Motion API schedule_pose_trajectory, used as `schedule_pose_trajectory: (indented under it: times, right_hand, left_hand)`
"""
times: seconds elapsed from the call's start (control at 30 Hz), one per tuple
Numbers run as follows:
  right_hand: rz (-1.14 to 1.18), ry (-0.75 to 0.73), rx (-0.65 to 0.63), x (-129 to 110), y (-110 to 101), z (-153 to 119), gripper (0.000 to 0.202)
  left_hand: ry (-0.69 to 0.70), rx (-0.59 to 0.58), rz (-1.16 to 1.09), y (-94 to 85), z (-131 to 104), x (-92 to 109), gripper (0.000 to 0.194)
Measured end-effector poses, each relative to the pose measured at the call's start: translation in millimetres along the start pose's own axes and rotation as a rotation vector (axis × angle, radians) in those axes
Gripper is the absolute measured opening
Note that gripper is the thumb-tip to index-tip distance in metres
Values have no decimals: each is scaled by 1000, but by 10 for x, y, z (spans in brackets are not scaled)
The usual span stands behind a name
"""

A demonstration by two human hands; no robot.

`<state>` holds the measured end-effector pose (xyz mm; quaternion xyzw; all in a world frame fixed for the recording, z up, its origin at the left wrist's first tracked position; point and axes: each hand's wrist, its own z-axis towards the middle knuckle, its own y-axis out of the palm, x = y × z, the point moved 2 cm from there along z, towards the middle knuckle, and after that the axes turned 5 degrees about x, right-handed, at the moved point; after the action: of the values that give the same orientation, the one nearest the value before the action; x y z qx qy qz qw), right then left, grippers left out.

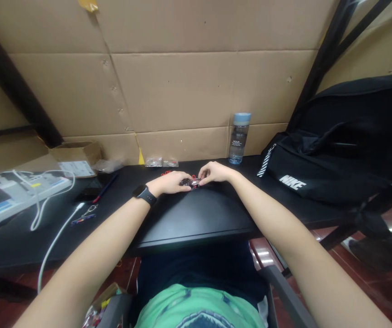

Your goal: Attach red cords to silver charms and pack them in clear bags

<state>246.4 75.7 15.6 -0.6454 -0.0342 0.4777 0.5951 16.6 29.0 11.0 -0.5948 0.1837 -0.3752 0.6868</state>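
Over the black table [196, 218], my left hand [173, 183] has its thumb and fingers closed on a small dark shiny piece with red cord [194, 183]. Opposite it, my right hand [216, 173] pinches the right end of the same piece between thumb and fingertips. The fingers cover much of it, so its exact kind is unclear. A bit of red cord [166, 173] shows just behind my left hand. Two small clear packets [154, 162] lie behind the hands, near the cardboard wall.
At right stand a water bottle [239, 139] and a black bag [315, 168]. To the left are a power strip [21, 200] with white cables, scissors [89, 210], a red-and-blue pen [105, 187] and a cardboard box [76, 157]. Cardboard [182, 91] lines the back.
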Motion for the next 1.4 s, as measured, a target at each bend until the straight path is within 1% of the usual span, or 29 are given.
schedule_pose_trajectory:
  times: [0.17,0.27,0.47,0.63,0.77,0.83,0.9,0.97,1.03,1.07,1.13,1.27,1.4]
  right_hand:
    - [55,-20,-89,59,-25,-10,34]
    - [116,-31,-81,97,-11,0,32]
    - [240,-17,-53,117,69,24,37]
    - [166,-16,-31,119,77,34,40]
    - [51,-32,4,135,69,47,35]
    - [36,-38,1,141,77,54,34]
    - [70,-45,-15,142,94,62,45]
    - [129,-56,-29,136,112,69,62]
    - [146,-78,-33,121,123,75,70]
    - [131,-94,-33,110,125,76,69]
    - [76,-127,-25,82,122,75,60]
    - [-6,-153,21,31,101,63,47]
    - [-7,-184,8,2,103,56,40]
  left_hand:
    - [6,-14,-15,-4,-2,7,42]
    - [11,-13,-22,-2,-3,3,41]
    - [5,-20,-9,0,-2,-5,41]
    - [-2,-19,1,-6,-5,-7,41]
    - [5,-14,-7,-7,-6,-8,41]
    - [0,-17,-21,-4,-6,-13,42]
    - [-6,-23,-28,1,-5,-21,42]
    - [-1,-25,-22,3,-3,-26,41]
    - [6,-24,-18,1,-3,-27,41]
    - [8,-24,-20,-3,-3,-25,41]
    - [2,-29,-21,-14,-4,-19,42]
    - [-28,-46,-10,-40,-10,-3,42]
    - [-18,-45,-17,-55,-13,4,42]
